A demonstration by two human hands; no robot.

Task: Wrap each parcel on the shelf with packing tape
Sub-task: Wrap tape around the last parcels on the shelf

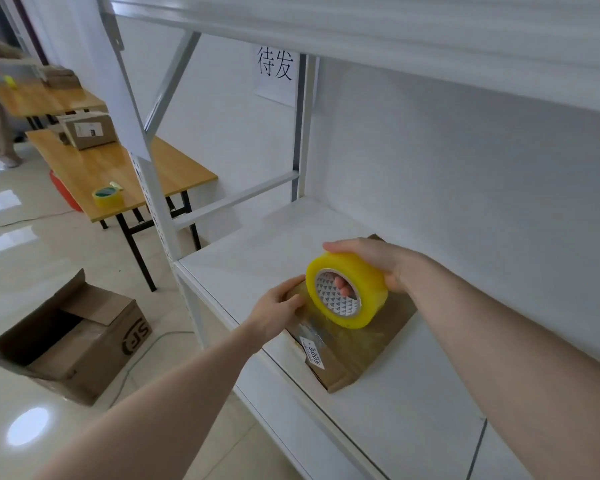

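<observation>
Right hand (374, 261) gripping tape roll (347, 292); left hand (278, 306) flat on parcel (354, 344) — both on shelf (243, 258)

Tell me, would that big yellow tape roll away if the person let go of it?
Probably. The tape roll is round and held on edge above the parcel, so it could roll. A stretch of tape seems stuck to the parcel, which might stop it. The right hand grips it through the core.

Logged from my station, all left of the grip: open SF carton (73, 337) on floor; wooden table (118, 174) carrying spare tape roll (108, 196), labelled box (89, 129); paper sign (275, 76) above.
</observation>
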